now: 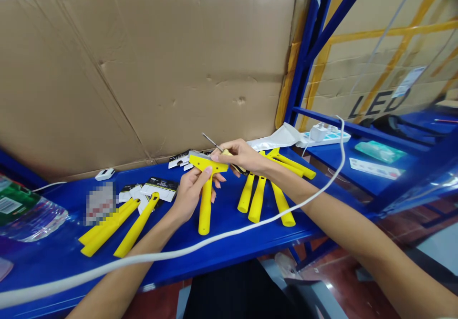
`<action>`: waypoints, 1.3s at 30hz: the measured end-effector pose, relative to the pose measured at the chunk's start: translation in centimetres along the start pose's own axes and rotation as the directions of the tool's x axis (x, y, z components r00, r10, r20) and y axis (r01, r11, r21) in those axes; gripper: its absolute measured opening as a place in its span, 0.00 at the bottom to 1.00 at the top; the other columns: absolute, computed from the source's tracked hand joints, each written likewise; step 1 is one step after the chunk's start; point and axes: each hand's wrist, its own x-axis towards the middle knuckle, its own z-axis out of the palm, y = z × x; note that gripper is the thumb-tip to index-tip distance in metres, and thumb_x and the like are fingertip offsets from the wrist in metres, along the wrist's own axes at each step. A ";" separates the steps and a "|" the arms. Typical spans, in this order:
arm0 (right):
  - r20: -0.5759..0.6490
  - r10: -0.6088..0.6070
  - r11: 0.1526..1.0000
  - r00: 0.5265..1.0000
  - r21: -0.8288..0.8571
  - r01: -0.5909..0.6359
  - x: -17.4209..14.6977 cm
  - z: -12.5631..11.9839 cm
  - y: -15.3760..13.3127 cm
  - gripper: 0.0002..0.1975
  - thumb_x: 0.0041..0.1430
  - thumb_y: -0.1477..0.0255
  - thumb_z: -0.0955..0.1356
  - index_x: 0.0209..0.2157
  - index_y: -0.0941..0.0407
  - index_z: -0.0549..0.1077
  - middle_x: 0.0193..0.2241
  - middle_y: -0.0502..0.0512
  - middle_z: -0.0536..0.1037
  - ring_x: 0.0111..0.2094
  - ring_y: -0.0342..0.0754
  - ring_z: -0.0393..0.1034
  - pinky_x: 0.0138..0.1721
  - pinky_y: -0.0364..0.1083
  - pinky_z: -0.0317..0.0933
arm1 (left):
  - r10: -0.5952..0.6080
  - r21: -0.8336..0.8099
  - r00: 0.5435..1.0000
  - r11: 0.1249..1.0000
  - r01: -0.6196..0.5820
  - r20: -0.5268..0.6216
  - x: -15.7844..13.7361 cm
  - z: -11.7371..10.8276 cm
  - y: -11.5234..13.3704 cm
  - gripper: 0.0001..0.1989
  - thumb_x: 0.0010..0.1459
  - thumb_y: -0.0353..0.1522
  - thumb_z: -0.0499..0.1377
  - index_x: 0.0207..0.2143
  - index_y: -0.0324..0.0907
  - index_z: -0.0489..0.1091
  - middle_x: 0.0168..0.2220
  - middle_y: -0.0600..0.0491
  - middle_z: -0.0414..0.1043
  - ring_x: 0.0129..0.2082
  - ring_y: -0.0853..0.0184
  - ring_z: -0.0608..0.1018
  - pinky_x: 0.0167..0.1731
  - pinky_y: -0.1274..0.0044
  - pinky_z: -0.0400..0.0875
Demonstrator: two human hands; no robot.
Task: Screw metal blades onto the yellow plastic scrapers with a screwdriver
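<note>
My left hand (191,190) is closed round a yellow scraper (205,200) just below its wide head, with the handle pointing down toward me. A grey metal blade edge shows along the top of the head. In my right hand (245,156) is a screwdriver (213,142), its thin shaft pointing up and left, while the fingertips touch the scraper's head near the blade. Several more yellow scraper handles (257,200) lie on the blue shelf under and beyond my right forearm. To the left, other yellow scrapers (134,228) lie beside black-and-white cards (161,188).
A white cable (229,233) loops across the front, over both forearms. A large bottle (32,214) lies at the left of the blue shelf (171,257). Cardboard (179,80) stands behind, a blue post (304,52) and power strip (329,137) to the right.
</note>
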 end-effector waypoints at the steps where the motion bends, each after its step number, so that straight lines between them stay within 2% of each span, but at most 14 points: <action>1: -0.007 -0.006 1.000 1.000 -0.004 0.006 0.0 -0.1 0.1 0.20 0.60 0.53 0.77 0.39 0.57 0.83 0.27 0.48 0.77 0.19 0.38 0.64 0.14 0.39 0.63 | -0.004 0.000 1.000 1.000 0.004 -0.002 0.0 0.0 0.0 0.21 0.68 0.48 0.64 0.40 0.38 0.77 0.36 0.46 0.83 0.19 0.70 0.76 0.20 0.76 0.73; 8: -0.017 0.044 0.999 0.999 0.015 -0.043 0.2 -0.2 0.1 0.18 0.57 0.55 0.79 0.37 0.56 0.83 0.23 0.46 0.73 0.17 0.38 0.64 0.13 0.39 0.62 | -0.023 -0.022 1.000 0.999 0.023 -0.008 0.1 0.0 -0.3 0.20 0.68 0.48 0.64 0.41 0.38 0.75 0.38 0.45 0.83 0.18 0.70 0.77 0.19 0.76 0.73; 16: -0.002 0.040 0.999 0.999 0.009 -0.040 0.1 -0.3 -0.2 0.19 0.56 0.55 0.79 0.37 0.57 0.83 0.33 0.51 0.81 0.17 0.36 0.62 0.13 0.38 0.62 | 0.000 -0.041 1.000 0.999 0.001 0.007 -0.1 0.0 -0.6 0.19 0.69 0.47 0.63 0.41 0.38 0.75 0.40 0.45 0.83 0.19 0.70 0.77 0.19 0.76 0.72; 22: 0.011 0.016 1.000 1.000 -0.021 -0.016 0.1 -0.5 -0.2 0.19 0.58 0.55 0.79 0.40 0.57 0.84 0.29 0.49 0.79 0.19 0.38 0.65 0.14 0.38 0.63 | 0.033 -0.068 0.999 0.997 -0.035 -0.035 0.0 0.1 -0.4 0.18 0.70 0.46 0.64 0.41 0.38 0.76 0.41 0.44 0.84 0.19 0.70 0.77 0.20 0.75 0.74; 26: -0.009 -0.015 1.000 1.000 0.022 0.015 0.1 -0.2 -0.4 0.20 0.55 0.57 0.80 0.42 0.59 0.84 0.38 0.55 0.84 0.19 0.37 0.67 0.13 0.38 0.63 | 0.030 -0.084 0.997 0.996 -0.036 -0.071 0.3 0.3 -0.1 0.20 0.68 0.47 0.66 0.43 0.37 0.77 0.42 0.42 0.85 0.20 0.69 0.79 0.21 0.74 0.76; 29: -0.028 -0.037 0.998 0.999 0.054 0.039 0.1 0.0 -0.5 0.18 0.56 0.58 0.80 0.37 0.59 0.82 0.48 0.59 0.84 0.20 0.36 0.69 0.14 0.38 0.64 | -0.001 -0.128 0.995 0.992 -0.012 -0.102 0.6 0.5 0.0 0.22 0.64 0.46 0.69 0.48 0.37 0.77 0.44 0.40 0.85 0.29 0.62 0.84 0.25 0.74 0.79; 32: -0.043 -0.036 0.997 0.998 0.066 0.039 0.1 0.1 -0.4 0.19 0.56 0.58 0.80 0.35 0.59 0.80 0.51 0.60 0.84 0.21 0.36 0.68 0.14 0.38 0.64 | -0.014 -0.154 0.990 0.988 -0.008 -0.137 0.7 0.6 -0.1 0.24 0.60 0.45 0.73 0.50 0.38 0.76 0.44 0.40 0.86 0.37 0.59 0.86 0.28 0.74 0.80; 34: -0.049 -0.019 0.998 0.999 0.052 0.022 0.2 0.0 -0.3 0.19 0.56 0.57 0.80 0.35 0.59 0.80 0.49 0.58 0.84 0.21 0.36 0.68 0.14 0.38 0.64 | -0.007 -0.151 0.988 0.988 -0.017 -0.155 0.7 0.6 -0.1 0.22 0.59 0.44 0.73 0.48 0.38 0.77 0.43 0.41 0.86 0.36 0.61 0.85 0.29 0.75 0.79; 39: -0.035 0.081 0.996 0.996 -0.036 -0.082 0.5 -0.4 0.5 0.24 0.63 0.49 0.75 0.40 0.58 0.79 0.32 0.54 0.83 0.15 0.37 0.64 0.12 0.40 0.59 | 0.064 -0.142 0.967 0.985 -0.102 -0.248 1.1 -0.2 0.3 0.16 0.61 0.42 0.72 0.42 0.40 0.76 0.41 0.44 0.85 0.28 0.68 0.79 0.22 0.79 0.74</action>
